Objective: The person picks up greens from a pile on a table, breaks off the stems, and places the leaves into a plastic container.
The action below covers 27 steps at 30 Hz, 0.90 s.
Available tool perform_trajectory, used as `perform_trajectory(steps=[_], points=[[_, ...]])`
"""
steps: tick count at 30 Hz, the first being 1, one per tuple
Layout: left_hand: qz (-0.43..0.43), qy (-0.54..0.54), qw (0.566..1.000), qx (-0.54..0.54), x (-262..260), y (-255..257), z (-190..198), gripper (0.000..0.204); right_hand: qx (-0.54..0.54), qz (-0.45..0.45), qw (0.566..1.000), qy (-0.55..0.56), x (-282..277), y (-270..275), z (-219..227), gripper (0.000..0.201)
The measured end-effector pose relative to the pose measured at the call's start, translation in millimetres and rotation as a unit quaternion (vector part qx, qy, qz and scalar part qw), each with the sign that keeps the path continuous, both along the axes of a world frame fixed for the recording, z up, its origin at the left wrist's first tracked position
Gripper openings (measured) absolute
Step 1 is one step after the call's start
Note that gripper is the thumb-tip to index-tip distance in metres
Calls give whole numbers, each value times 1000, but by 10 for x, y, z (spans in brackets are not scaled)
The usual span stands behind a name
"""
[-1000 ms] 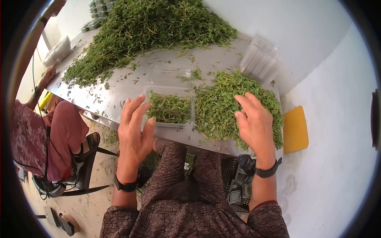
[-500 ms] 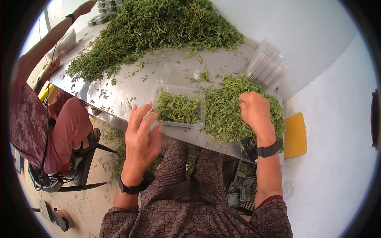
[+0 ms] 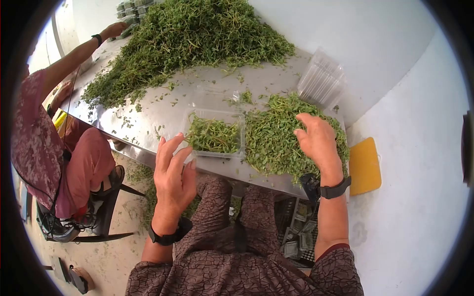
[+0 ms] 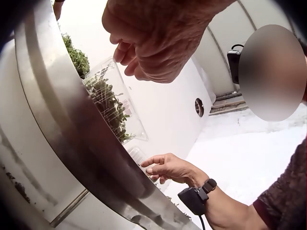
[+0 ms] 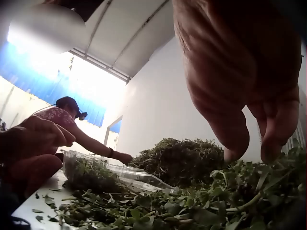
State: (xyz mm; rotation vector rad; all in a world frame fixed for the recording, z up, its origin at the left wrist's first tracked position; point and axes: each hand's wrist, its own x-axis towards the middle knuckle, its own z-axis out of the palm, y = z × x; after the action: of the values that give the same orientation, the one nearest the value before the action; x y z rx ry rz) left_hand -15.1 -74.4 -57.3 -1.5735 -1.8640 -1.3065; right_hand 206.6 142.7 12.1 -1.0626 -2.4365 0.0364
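Observation:
In the head view, a clear plastic clamshell box (image 3: 217,154), its lid folded back, holds leafy green sprigs (image 3: 212,134) near the table's front edge. My left hand (image 3: 175,177) hovers beside the box's left end, fingers loosely extended and thumb apart. To the right of the box lies a small pile of the same greens (image 3: 271,140). Over it is my right hand (image 3: 320,143), bent at the knuckles, with a gap between thumb and fingers. The right wrist view shows its fingertips (image 5: 236,152) pointing down right at the leaves, with no sprig visible between them.
A large heap of greens (image 3: 197,34) covers the table's back. Nested empty clear boxes (image 3: 322,79) lean by the wall at right. A yellow board (image 3: 365,166) stands beside the table. At left, a seated person (image 3: 37,138) reaches towards stacked packed boxes (image 3: 129,11).
My right hand, bunched over the small pile half a second ago, now has its fingers parted. My left hand stays beside the box. The other person's arm has swung up to the stacked boxes.

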Motion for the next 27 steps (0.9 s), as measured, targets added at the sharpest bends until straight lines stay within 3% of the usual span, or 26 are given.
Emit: perform_trajectory(steps=[1,3,5,8,14,18,21,23,27], points=[[-5,-7,1000,-2,3,5,-4,31,-1,1,1000,2,-29,-22,1,27],[-10,-12,1000,-6,16,27,-1,32,13,94,995,28,-120,-79,2,27],[-14,24,999,-42,34,74,27,35,-31,105,994,23,-230,-120,-21,27],[-17,51,996,-73,4,107,-41,37,-99,150,979,-95,-430,-133,-45,37],[-22,61,997,-52,-52,100,-33,36,-21,239,966,-98,-648,15,-296,40],[-12,48,998,-41,-66,78,-35,31,-55,236,965,-105,-725,-16,-251,42],[-9,42,999,-29,-73,83,-40,28,-73,236,964,-99,-792,-38,-190,28],[-10,42,999,-25,-74,87,-40,27,-137,164,952,-221,-848,-94,-30,29],[-13,41,999,-27,-70,92,-36,24,-62,187,969,-148,-748,48,-267,13]])
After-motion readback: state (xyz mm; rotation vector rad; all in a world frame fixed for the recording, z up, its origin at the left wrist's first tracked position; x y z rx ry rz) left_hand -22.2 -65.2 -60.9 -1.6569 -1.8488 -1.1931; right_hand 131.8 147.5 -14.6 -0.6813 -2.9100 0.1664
